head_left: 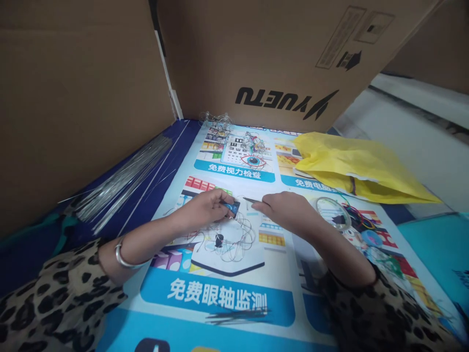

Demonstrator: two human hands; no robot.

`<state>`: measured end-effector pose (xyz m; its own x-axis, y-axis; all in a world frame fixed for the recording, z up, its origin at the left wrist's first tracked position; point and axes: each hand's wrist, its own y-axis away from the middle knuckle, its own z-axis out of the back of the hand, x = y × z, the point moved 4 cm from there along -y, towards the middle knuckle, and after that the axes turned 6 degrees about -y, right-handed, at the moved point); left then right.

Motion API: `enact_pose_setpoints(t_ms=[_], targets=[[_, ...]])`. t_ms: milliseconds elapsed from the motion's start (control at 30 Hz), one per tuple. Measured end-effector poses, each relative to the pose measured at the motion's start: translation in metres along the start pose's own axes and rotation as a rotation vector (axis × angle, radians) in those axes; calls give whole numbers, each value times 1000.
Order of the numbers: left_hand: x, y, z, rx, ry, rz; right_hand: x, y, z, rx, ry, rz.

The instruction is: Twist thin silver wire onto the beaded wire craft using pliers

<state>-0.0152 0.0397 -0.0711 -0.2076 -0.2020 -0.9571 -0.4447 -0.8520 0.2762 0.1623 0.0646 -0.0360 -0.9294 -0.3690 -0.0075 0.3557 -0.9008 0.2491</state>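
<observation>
My left hand (214, 208) is closed, pinching a small dark-blue rectangular piece (232, 209) between thumb and fingers. My right hand (282, 208) grips a thin dark pointed tool (252, 200), perhaps tweezers; its tip points left, a short way from the blue piece. A fine wire end shows by that tip, but I cannot tell whether it is gripped. Below both hands, loose loops of thin wire (244, 239) lie on the printed sheet, with a small black part (219, 240) among them.
Cardboard walls (256, 54) stand behind and at left. Bundled silvery wires (128, 176) lie left; dark thin strips (238, 317) lie in front. Wire tangles (254, 144) sit at the back. A yellow bag (351, 164), a clear tape roll (333, 213) and coloured wires (361, 217) are right.
</observation>
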Motion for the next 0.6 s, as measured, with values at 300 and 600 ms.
enact_pose_setpoints(t_ms=[300, 600], targets=[[-12, 7, 10, 6, -113, 5, -2, 22, -19, -265, -31, -58], [-9, 7, 9, 74, -123, 9, -5, 23, -18, -277, 32, -100]])
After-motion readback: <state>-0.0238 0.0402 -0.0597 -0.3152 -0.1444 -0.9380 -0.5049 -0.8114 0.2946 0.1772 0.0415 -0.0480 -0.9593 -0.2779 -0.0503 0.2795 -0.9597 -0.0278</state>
